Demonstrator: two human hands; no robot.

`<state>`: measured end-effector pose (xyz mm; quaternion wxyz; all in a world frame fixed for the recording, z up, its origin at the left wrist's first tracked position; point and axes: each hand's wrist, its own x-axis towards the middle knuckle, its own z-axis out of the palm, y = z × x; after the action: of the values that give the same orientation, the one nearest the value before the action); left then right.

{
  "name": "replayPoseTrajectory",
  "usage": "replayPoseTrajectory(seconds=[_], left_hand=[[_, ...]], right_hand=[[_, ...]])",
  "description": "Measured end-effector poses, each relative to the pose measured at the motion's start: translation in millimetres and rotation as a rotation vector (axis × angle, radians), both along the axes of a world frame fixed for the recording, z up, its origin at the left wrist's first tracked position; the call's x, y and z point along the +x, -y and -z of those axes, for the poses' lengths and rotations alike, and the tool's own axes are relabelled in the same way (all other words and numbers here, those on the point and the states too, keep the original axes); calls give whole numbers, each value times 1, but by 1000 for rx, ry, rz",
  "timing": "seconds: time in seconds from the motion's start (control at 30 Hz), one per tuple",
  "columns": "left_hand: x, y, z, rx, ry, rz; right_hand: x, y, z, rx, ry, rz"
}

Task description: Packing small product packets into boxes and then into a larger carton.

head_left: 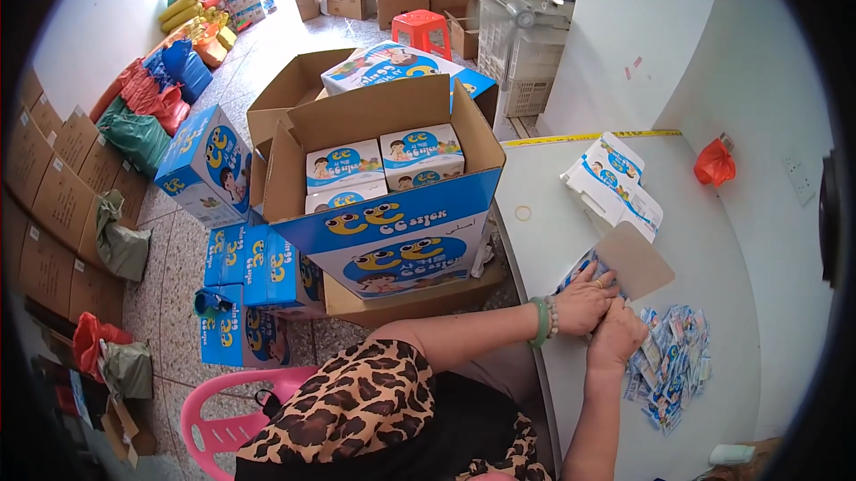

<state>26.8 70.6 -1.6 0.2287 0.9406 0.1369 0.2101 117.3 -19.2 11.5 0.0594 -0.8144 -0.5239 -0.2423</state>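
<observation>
On the white table, a small white carton (635, 260) stands with its grey-white flap raised and printed sachets inside. My left hand (581, 303), with a green bangle and a beaded bracelet above it, is curled over the carton's near side. Close against it, my right hand (619, 335) has its fingers folded in at the carton's near corner; whatever they pinch is hidden. A loose heap of blue-and-white stick sachets (669, 365) lies beside my right hand. Beyond the raised flap lie unfilled printed cartons (611, 180), partly overlapping.
Left of the table stands a large open shipping box (392, 222) holding several small printed cartons (421, 153). Blue printed boxes (259, 267) are stacked on the floor beside a pink chair (205, 410). A red stool (421, 32) stands farther back. A tape ring (522, 212) lies on the table.
</observation>
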Motion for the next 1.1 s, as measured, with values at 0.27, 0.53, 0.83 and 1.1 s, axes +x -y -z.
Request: replayPoseTrajectory(seconds=[0.27,0.53,0.83,1.1], left_hand=[[-8,1,-6,-98,133,-34],[2,12,-6,90,24,5],[-7,-8,-15,130,-88,-60],[7,4,-14,44,-89,-64]], right_hand=[[-3,19,2,47,-50,-64],[45,37,43,461,-1433,-28],[12,0,51,434,-1047,-61],[4,37,34,481,-1332,-73]])
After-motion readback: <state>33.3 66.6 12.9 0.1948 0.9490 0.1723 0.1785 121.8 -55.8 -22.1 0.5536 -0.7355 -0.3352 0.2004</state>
